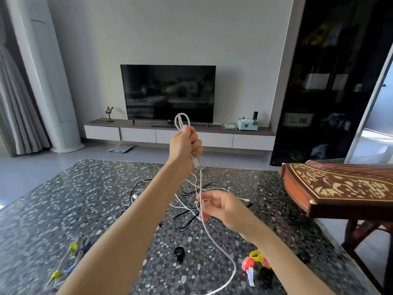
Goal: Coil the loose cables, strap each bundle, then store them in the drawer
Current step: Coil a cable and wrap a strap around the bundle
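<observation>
- White cable [200,182] mid-coil: left grip [185,143] clenched round its gathered loops, raised over the bench [63,199].
- Right grip [217,207], below the left, fingers curled round the trailing strand.
- Tail hangs beneath the right grip.
- Next, likely: feed another loop upward; coloured straps [256,259] lie below the right grip.

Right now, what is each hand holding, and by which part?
The left hand grips the white cable at its gathered loops. The right hand curls its fingers round the same cable's hanging strand, lower down.
</observation>
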Demonstrator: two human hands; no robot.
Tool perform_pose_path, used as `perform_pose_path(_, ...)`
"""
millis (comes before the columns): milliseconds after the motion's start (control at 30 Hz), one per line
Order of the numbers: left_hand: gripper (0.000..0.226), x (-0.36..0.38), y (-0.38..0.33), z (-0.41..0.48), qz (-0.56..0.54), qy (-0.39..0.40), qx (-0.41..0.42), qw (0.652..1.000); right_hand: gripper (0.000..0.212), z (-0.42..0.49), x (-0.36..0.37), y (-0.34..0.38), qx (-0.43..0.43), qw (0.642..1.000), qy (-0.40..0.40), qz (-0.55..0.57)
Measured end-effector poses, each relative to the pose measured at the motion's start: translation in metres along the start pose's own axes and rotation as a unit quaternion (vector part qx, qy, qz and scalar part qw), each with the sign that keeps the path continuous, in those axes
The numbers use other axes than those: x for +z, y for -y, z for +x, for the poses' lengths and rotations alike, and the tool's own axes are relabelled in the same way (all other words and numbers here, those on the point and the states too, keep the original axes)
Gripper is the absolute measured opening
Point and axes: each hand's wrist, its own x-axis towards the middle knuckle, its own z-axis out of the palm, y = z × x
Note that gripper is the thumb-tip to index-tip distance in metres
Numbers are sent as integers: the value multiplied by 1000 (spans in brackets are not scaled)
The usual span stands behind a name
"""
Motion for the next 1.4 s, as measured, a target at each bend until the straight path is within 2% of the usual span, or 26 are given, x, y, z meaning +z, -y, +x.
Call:
perform_pose_path(67, 35, -3, -12, 6, -4, -20, 31, 999, 14, -3, 8, -11, 8, 999, 9, -37)
perform_pose_path(133, 34, -10, -29, 13, 15, -49, 86, 995, 21, -9, 13, -24, 31, 997, 12, -64)
perform_pose_path(233, 31, -21, -52, 22, 48, -92, 158, 982, 34, -10, 15, -27, 53, 999, 1, 15)
perform_pose_path(300, 30, -23, -56, 25, 78, -101, 181, 975, 45, -3, 18, -22, 61, 994, 29, 87)
perform_pose_path(400, 30, -28, -55, 27, 187, -105, 235, 948, 28, 5, 25, -8, 24, 991, 94, 90)
perform_pose_path(433, 29, -33, -56, 29, 260, -107, 263, 923, 20, 7, 26, -4, 4, 995, 84, 61)
perform_pose_path(500, 27, -46, -57, 30, 440, -95, 298, 842, 13, 9, 19, 3, -41, 999, 14, -33)
perform_pose_path(600, 28, -64, -45, 21, 637, -15, 229, 736, 14, 10, 0, 16, -101, 979, -111, -140)
perform_pose_path(633, 30, -69, -37, 15, 665, 16, 194, 721, 14, 10, -6, 22, -122, 970, -144, -151)
perform_pose_path(667, 29, -71, -28, 7, 664, 41, 157, 730, 15, 10, -11, 28, -146, 960, -173, -167)
perform_pose_path(700, 30, -73, -20, -1, 624, 66, 108, 771, 16, 10, -15, 34, -171, 946, -201, -190)
perform_pose_path(767, 37, -71, -6, -19, 462, 119, -17, 879, 16, 13, -19, 44, -204, 917, -253, -231)
perform_pose_path(800, 45, -69, 0, -27, 390, 152, -64, 906, 16, 15, -20, 48, -206, 906, -274, -248)
perform_pose_path(833, 53, -68, 5, -33, 351, 181, -88, 915, 16, 18, -19, 52, -204, 897, -289, -263)
perform_pose_path(900, 62, -67, 15, -42, 336, 226, -90, 910, 17, 23, -17, 55, -195, 880, -311, -301)
perform_pose_path(1000, 36, -68, 27, -48, 396, 236, -40, 886, 17, 26, -15, 58, -195, 851, -348, -342)
perform_pose_path(1100, 34, -71, 33, -52, 430, 209, -37, 877, 15, 26, -20, 62, -200, 837, -367, -352)
perform_pose_path(1167, 36, -70, 35, -55, 410, 202, -43, 888, 12, 27, -20, 63, -173, 878, -337, -292)
perform_pose_path(1233, 34, -65, 36, -60, 369, 203, -50, 906, 13, 28, -16, 62, -123, 930, -307, -163)
perform_pose_path(1267, 33, -62, 37, -62, 341, 205, -52, 916, 15, 29, -11, 62, -100, 942, -309, -86)
perform_pose_path(1333, 32, -57, 40, -64, 311, 200, -47, 928, 17, 32, -1, 61, -68, 941, -329, 38)
perform_pose_path(1400, 33, -53, 44, -65, 311, 190, -38, 930, 18, 34, 8, 61, -65, 931, -352, 75)
